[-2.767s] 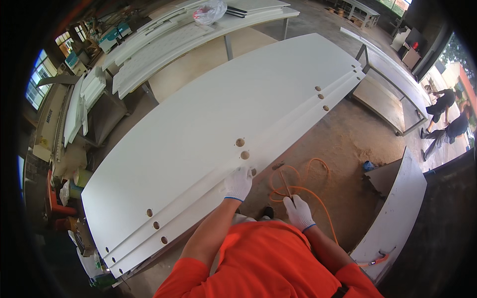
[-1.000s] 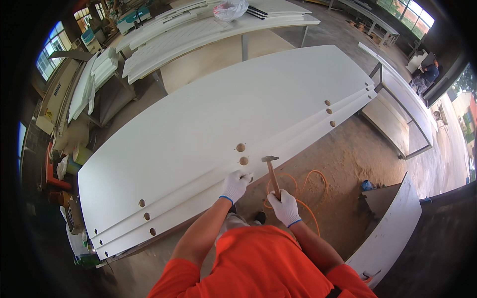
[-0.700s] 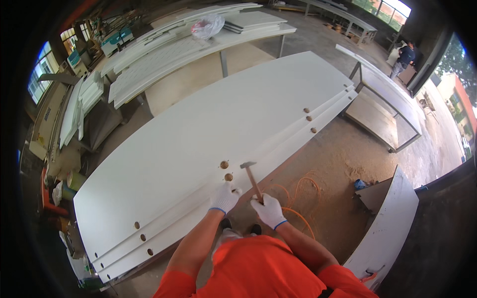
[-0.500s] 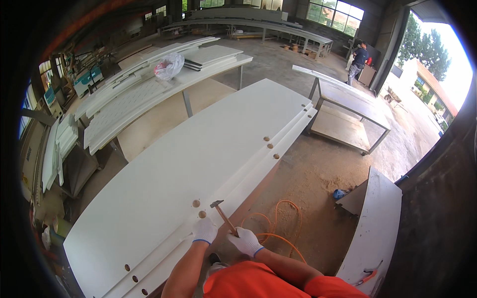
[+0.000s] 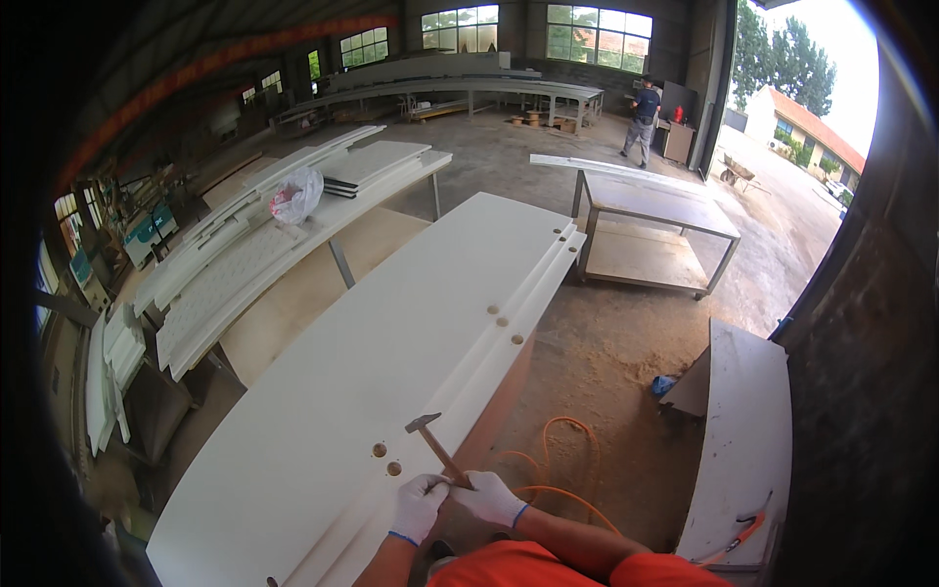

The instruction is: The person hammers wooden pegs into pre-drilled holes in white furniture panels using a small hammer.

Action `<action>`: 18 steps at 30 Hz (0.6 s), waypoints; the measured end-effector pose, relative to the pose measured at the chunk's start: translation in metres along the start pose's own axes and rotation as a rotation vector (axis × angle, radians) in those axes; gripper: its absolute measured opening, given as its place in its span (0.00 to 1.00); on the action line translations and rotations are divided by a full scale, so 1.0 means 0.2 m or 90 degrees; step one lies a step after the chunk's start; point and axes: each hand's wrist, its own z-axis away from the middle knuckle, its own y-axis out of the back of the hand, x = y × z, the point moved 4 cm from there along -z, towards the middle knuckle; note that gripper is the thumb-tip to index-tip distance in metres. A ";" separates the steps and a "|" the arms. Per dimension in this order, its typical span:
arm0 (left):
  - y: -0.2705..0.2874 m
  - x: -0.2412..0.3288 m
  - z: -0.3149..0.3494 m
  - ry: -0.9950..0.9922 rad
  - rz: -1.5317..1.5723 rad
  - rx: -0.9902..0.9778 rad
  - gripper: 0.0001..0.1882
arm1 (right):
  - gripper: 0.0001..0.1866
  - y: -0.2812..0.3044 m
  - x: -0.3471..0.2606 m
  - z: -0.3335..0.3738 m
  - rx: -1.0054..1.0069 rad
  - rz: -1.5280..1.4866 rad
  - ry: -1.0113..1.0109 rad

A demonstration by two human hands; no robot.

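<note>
A hammer (image 5: 437,448) with a wooden handle and a dark metal head is gripped low on its handle by my white-gloved right hand (image 5: 489,500). Its head points up and to the left, over the edge of the stacked white panels (image 5: 323,382). My left hand (image 5: 419,508), gloved too, is close beside the handle's lower end. Its fingertips are pinched together; whatever lies between them is too small to make out. Ahead of the hands, a round hole (image 5: 394,469) is cut in the panel edge, with another hole (image 5: 380,450) beside it.
An orange hose (image 5: 595,450) loops over the dusty floor at right. Beyond it stands a grey-white bench (image 5: 738,430) with an orange-handled tool (image 5: 749,528). A metal-framed table (image 5: 665,201) is farther ahead. At left, a table holds white panels (image 5: 230,284). A person (image 5: 643,122) stands far back.
My left hand has come off the panel edge and moved right, up to my right hand, its fingers now pinched. The hammer stays in my right hand. My view has tilted upward.
</note>
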 end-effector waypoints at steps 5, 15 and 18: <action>0.01 -0.05 0.03 -0.118 -0.081 0.019 0.10 | 0.17 0.01 -0.05 0.06 -0.020 -0.017 0.016; 0.00 0.21 0.17 -0.288 -0.496 -0.040 0.09 | 0.17 0.04 -0.16 0.09 -0.068 0.290 0.134; 0.01 0.14 0.16 -0.351 -0.690 -0.066 0.06 | 0.17 0.04 -0.24 0.13 -0.094 0.423 0.108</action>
